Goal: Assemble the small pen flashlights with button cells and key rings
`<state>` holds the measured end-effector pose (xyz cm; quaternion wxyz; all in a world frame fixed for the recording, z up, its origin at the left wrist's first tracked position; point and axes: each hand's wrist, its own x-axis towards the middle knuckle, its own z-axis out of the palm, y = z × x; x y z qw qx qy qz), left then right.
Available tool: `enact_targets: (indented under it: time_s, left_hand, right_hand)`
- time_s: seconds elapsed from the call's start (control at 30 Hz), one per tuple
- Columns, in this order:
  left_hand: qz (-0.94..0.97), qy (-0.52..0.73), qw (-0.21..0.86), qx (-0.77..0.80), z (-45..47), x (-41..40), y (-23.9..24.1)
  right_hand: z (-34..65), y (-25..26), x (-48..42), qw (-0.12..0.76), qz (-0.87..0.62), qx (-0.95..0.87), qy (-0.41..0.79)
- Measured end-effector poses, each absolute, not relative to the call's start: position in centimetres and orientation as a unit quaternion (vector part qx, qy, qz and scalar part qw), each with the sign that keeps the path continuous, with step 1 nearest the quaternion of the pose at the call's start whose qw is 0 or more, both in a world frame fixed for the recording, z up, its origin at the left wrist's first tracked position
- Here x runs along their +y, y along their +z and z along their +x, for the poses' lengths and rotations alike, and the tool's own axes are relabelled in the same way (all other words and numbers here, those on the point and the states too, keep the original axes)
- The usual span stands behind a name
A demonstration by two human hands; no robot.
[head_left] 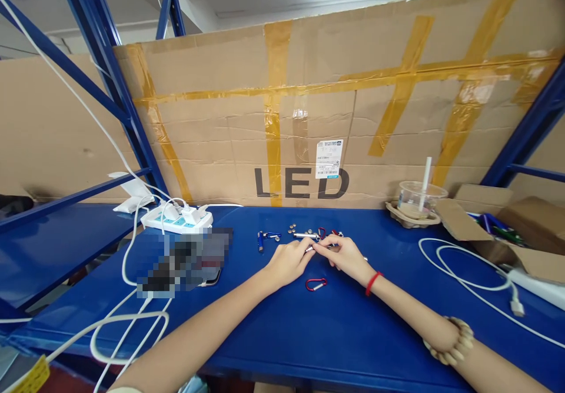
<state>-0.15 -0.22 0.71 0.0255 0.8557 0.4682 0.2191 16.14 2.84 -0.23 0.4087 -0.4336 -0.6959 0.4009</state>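
Over the blue table my left hand (pixel 286 263) and my right hand (pixel 348 256) meet, with their fingertips pinched together. Between them shows a small silvery cylinder (pixel 309 249), mostly covered by the fingers; its exact kind is too small to tell. A red carabiner (pixel 316 285) lies on the table just in front of the hands. Beyond the left hand lie a small blue metal tube (pixel 260 242) and several small round discs (pixel 292 228) like button cells. A silver tube (pixel 305 236) and other small metal parts sit just behind the fingers, partly hidden.
At left, a white power strip (pixel 176 219) with plugs and cables stands behind blurred dark devices (pixel 189 260). A plastic cup (pixel 421 199) with a straw, an open cardboard box (pixel 507 222) and a white cable (pixel 468 287) are at right. A large cardboard sheet (pixel 212 140) closes off the back.
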Motion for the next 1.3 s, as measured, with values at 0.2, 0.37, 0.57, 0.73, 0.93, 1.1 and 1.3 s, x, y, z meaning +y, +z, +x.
enact_targets:
  time_s: [0.2,0.37,0.57,0.73,0.93,1.1,1.3]
  left_hand:
    - [0.846,0.243,0.022,0.475,-0.1,-0.2,0.8]
    - [0.845,0.239,0.027,0.477,0.0,-0.4,1.0]
    - [0.845,0.229,0.031,0.482,0.0,-0.4,1.2]
    - [0.851,0.221,0.071,0.471,-0.1,-0.5,1.4]
    - [0.859,0.217,0.063,0.459,-0.1,-0.3,1.2]
    - [0.862,0.222,0.067,0.450,-0.1,-0.3,1.3]
    - [0.863,0.206,0.070,0.456,-0.1,-0.3,1.4]
  right_hand:
    - [16.2,0.4,2.5,0.416,-0.441,-0.663,0.439]
    - [16.0,0.7,2.3,0.415,-0.455,-0.652,0.444]
    - [16.1,0.7,2.5,0.407,-0.439,-0.654,0.463]
    - [16.5,1.1,2.4,0.387,-0.437,-0.635,0.506]
    - [16.8,1.0,2.7,0.362,-0.437,-0.628,0.533]
    - [16.8,0.8,3.0,0.347,-0.437,-0.632,0.537]
    - [16.9,0.3,3.2,0.347,-0.432,-0.647,0.523]
